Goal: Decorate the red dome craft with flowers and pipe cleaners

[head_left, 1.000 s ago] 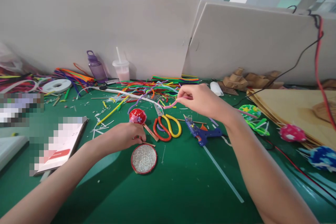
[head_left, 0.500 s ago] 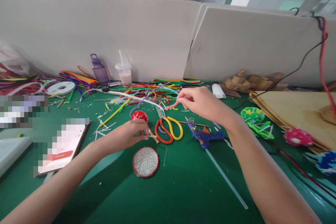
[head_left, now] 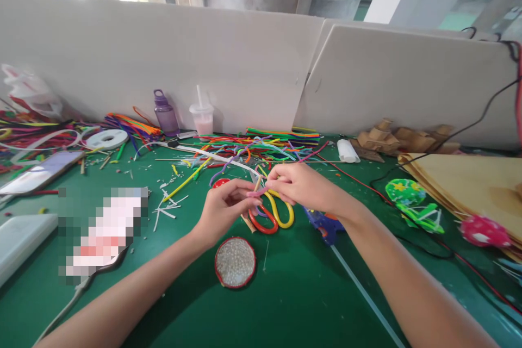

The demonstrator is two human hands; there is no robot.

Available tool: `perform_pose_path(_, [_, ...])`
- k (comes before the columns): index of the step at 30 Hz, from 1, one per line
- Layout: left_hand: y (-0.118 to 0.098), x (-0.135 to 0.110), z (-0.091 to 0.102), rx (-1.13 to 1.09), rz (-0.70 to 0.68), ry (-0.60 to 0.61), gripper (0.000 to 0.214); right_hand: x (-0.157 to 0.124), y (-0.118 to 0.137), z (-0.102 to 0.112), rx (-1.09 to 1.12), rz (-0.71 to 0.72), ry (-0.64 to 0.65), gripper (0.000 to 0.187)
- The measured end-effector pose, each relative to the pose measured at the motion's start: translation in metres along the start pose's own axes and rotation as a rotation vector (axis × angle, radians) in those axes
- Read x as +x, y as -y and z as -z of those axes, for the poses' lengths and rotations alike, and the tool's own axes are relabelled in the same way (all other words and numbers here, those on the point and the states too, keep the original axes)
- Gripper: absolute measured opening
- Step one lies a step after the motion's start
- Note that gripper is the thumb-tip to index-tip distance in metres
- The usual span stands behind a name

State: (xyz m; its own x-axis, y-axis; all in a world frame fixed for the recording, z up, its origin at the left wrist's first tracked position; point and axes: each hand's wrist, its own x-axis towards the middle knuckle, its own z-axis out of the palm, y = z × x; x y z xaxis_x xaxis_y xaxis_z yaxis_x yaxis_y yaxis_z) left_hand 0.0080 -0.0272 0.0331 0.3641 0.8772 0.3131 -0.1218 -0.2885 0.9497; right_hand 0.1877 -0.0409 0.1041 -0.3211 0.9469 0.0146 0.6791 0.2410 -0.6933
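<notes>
A short pink pipe cleaner [head_left: 256,192] spans the gap between my two hands above the scissors. My right hand [head_left: 304,185] pinches its right end. My left hand [head_left: 226,207] has its fingers curled at the other end, and a thin wooden stick [head_left: 258,182] shows beside its fingertips; what grips the stick is unclear. Just below lie the scissors [head_left: 290,215] with one red and one yellow handle, blades partly hidden. Behind my left hand is a red dotted piece [head_left: 221,182], mostly covered. Nearer me sits a round red-rimmed piece [head_left: 235,262] filled with white beads.
A blue glue gun [head_left: 326,225] with a long glue stick [head_left: 362,288] lies under my right forearm. Pipe cleaners [head_left: 261,147] are heaped at the back, near a purple bottle [head_left: 166,115] and a lidded cup [head_left: 202,118]. Green [head_left: 411,204] and pink [head_left: 484,230] crafts lie right.
My right hand has come left and down with the pink pipe cleaner, meeting my left hand. The left hand has risen slightly rightward from the red dotted piece. The view has shifted a little.
</notes>
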Motion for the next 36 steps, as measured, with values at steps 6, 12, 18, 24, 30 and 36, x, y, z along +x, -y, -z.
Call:
perform_pose_path(6, [0.001, -0.003, 0.006, 0.066, -0.044, 0.001, 0.013, 0.004, -0.002, -0.008, 0.025, -0.077, 0.012, 0.015])
perform_pose_path(12, [-0.002, -0.002, 0.01, 0.015, 0.006, 0.042, 0.016, 0.006, -0.004, -0.008, 0.037, -0.08, 0.023, 0.014])
perform_pose_path(18, [0.0, -0.003, 0.012, 0.011, 0.191, 0.34, 0.019, 0.004, -0.007, -0.004, -0.065, 0.0, 0.037, 0.018])
perform_pose_path(24, [0.005, -0.003, 0.013, 0.177, 0.293, 0.426, 0.019, -0.003, 0.003, -0.01, -0.247, 0.065, 0.009, 0.012])
perform_pose_path(30, [0.012, -0.001, 0.013, 0.166, 0.26, 0.355, 0.012, -0.008, 0.015, -0.022, -0.511, 0.198, -0.059, 0.014])
perform_pose_path(36, [0.017, 0.0, 0.012, 0.089, 0.172, 0.258, 0.006, -0.01, 0.017, -0.033, -0.559, 0.281, -0.077, 0.018])
